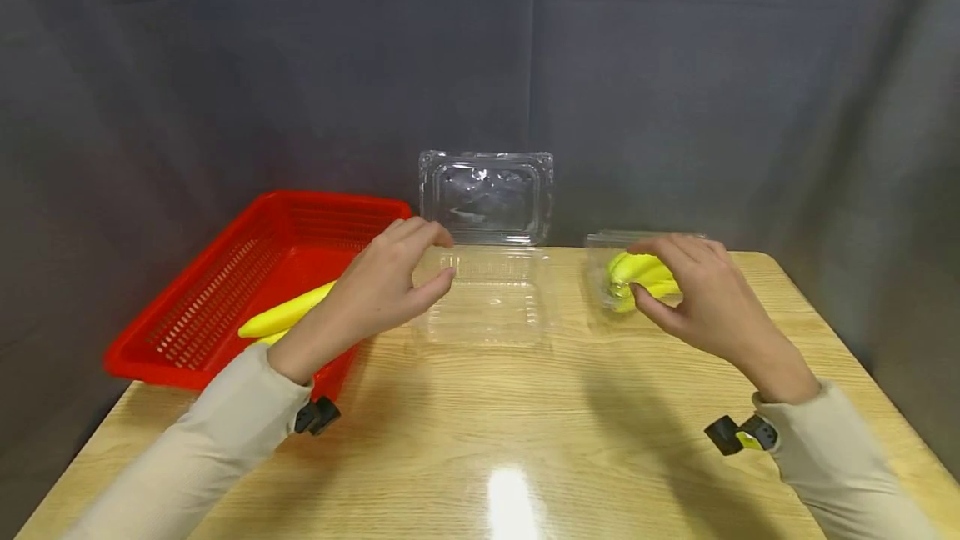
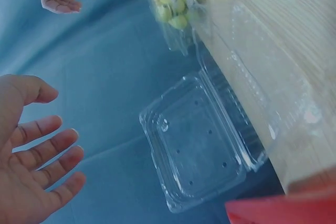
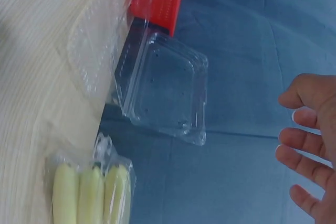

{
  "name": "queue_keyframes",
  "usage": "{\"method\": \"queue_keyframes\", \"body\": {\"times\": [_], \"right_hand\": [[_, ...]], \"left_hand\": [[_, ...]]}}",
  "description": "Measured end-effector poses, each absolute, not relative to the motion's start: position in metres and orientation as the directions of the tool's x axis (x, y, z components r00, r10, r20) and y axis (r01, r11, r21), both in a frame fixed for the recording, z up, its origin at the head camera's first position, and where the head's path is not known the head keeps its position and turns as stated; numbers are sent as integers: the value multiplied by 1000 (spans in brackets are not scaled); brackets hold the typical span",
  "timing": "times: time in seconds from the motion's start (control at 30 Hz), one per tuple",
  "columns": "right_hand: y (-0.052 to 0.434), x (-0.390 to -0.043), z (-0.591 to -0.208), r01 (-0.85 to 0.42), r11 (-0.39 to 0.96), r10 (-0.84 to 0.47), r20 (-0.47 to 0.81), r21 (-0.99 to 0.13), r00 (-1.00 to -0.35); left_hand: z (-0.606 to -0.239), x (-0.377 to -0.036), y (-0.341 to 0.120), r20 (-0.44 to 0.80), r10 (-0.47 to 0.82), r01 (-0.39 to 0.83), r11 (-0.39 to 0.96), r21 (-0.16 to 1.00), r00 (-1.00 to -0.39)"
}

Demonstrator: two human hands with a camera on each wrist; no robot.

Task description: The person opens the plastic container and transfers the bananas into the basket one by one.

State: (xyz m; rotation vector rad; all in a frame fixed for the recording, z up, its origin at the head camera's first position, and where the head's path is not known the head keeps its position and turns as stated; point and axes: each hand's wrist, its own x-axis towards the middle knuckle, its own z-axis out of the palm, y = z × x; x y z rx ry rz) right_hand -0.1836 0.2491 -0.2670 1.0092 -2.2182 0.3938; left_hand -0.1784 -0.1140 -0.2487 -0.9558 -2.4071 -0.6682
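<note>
My left hand (image 1: pixel 390 273) hovers above the table between the red basket and an open clear plastic clamshell box, fingers loosely bent and holding nothing. The box's base (image 1: pixel 487 327) lies flat with its lid (image 1: pixel 486 198) standing up at the back. On the right, my right hand (image 1: pixel 697 294) is raised in front of a second clear box (image 1: pixel 594 261), thumb and fingers apart with nothing between them. Inside that box are several yellow bananas (image 3: pixel 91 195), partly hidden by the hand in the head view. Both wrist views show relaxed, spread fingers (image 2: pixel 60 142).
A red plastic basket (image 1: pixel 337 200) with slotted sides stands at the left, holding yellow bananas (image 1: pixel 288 312) partly covered by my left forearm. Behind the wooden table (image 1: pixel 480 415) hangs a grey curtain (image 1: pixel 480 65). The open lid stands near the table's back edge.
</note>
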Motion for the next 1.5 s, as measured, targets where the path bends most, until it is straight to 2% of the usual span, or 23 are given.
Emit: {"method": "queue_keyframes", "body": {"times": [0.3, 0.5, 0.73, 0.87, 1.17, 1.5], "right_hand": [[266, -178, -263, -765, 643, -551, 706, 20, -445], [273, -178, -267, -751, 657, -545, 731, 69, -410], [283, -174, -271, -681, 720, -566, 680, 133, -465], [288, -173, -272, -666, 729, -580, 661, 160, -476], [299, -175, -275, -650, 748, -558, 660, 135, -504], [317, -176, -283, -601, 788, -518, 674, 136, -526]], "left_hand": [[-248, -184, -89, 597, 549, 769, 609, 195, -586], [-250, -187, -72, 594, 557, 773, 607, 186, -581], [-258, -191, -56, 566, 561, 765, 607, 213, -603], [-262, -194, -50, 560, 564, 763, 613, 208, -606], [-269, -205, -38, 541, 577, 750, 640, 165, -612], [-278, -219, -19, 549, 616, 775, 625, 96, -565]]}}
